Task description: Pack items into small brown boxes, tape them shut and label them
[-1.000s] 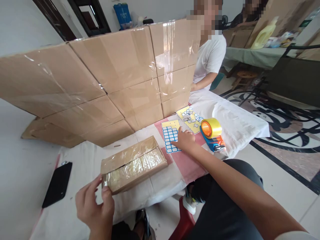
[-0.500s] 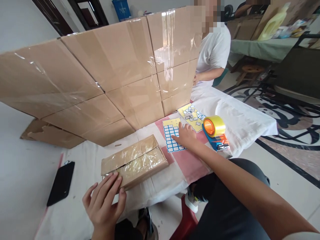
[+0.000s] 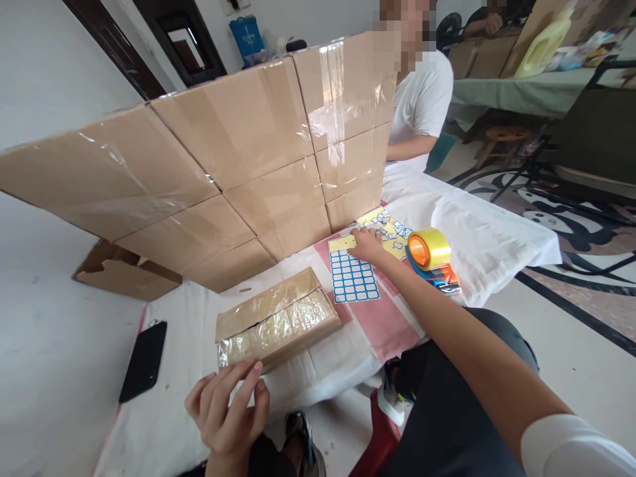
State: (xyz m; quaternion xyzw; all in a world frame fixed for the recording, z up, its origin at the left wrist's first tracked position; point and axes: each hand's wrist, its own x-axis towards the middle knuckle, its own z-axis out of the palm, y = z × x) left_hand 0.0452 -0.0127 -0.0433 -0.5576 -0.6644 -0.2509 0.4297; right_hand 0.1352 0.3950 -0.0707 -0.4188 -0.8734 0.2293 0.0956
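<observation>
Since half a second ago, the wearer's right hand (image 3: 368, 245) has slid from the middle of a sheet of blue-outlined labels (image 3: 354, 281) up to its yellow top margin, baring most of the grid. Meanwhile the left hand (image 3: 228, 411) has drawn off the top of a taped cardboard box (image 3: 283, 315) to its near left edge.

The label sheet lies flat on the cloth-covered tabletop (image 3: 293, 384), just beyond the box's right end. A second yellow sheet (image 3: 370, 217), with loose-looking pale labels scattered over it, lies next to it on the far side. The right fingers are bent over the top margin; whether they pinch the paper or only rest on it, I cannot tell. The left fingers are loosely curled with nothing between them; contact with the box is unclear.

To handle the sheet well, I would get one fingertip under the plain margin, clear of the labels, and lift slowly so that it neither creases nor drags the second sheet along. A light left palm could steady the box.

To the right sits a yellow tape roll (image 3: 434, 246) on a blue-and-orange dispenser (image 3: 447, 277). Behind everything stands a tall cardboard partition (image 3: 258, 146).
</observation>
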